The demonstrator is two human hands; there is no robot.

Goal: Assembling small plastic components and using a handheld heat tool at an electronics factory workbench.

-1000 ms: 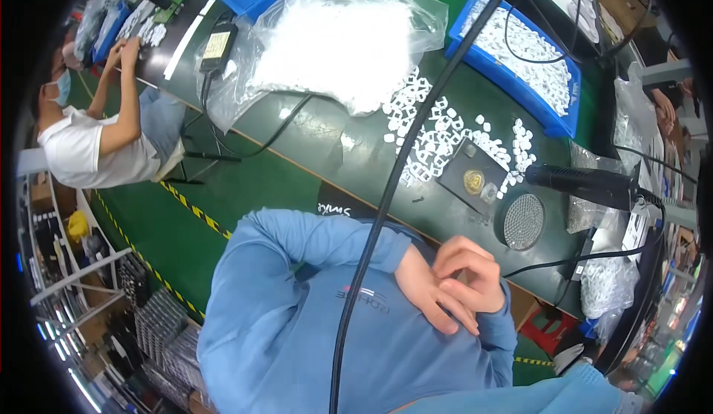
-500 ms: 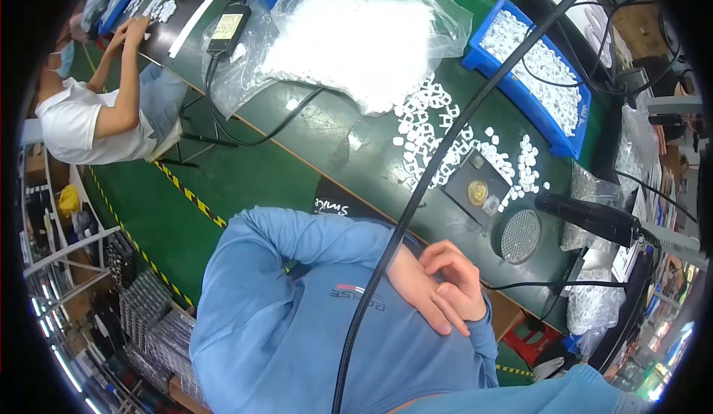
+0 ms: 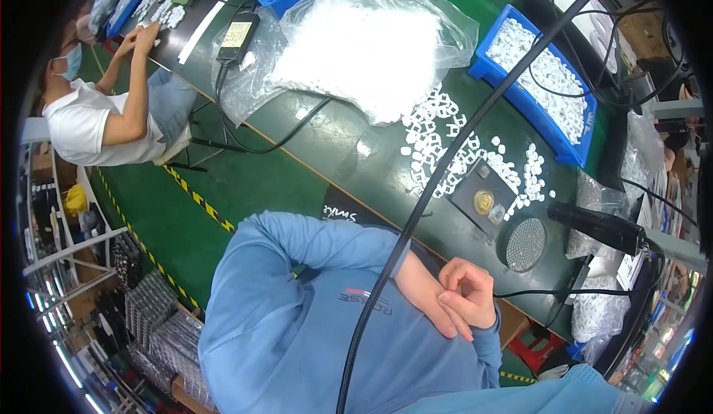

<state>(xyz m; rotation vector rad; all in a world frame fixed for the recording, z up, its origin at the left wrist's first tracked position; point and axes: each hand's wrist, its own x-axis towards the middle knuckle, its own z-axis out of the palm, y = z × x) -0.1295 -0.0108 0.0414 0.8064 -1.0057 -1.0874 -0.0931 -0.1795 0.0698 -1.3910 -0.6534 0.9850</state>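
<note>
Close against the blue shirtfront [image 3: 349, 340], the left hand [image 3: 429, 301] overlapped the right hand [image 3: 469, 289], its fingers loosely straight with nothing visible in them; the right fingers curled inward, and whether they hid some small piece could not be told. Just beyond them on the green table [image 3: 356, 150], to the right, lay the round studded disc [image 3: 526, 244], untouched. A careless sweep of the right sleeve [image 3: 486, 351] could have shoved it or snagged the thin black cable [image 3: 535, 293] beside that arm. Left of the disc sat a black square plate [image 3: 466, 197]; bumping it might have scattered the loose white plastic pieces [image 3: 533, 173] around its far side (no rim held them, unlike those in the blue bin [image 3: 583, 150] at far right). Because the thick dark cable [image 3: 414, 217] crossed the view, a stray piece behind it might have been missed.
</note>
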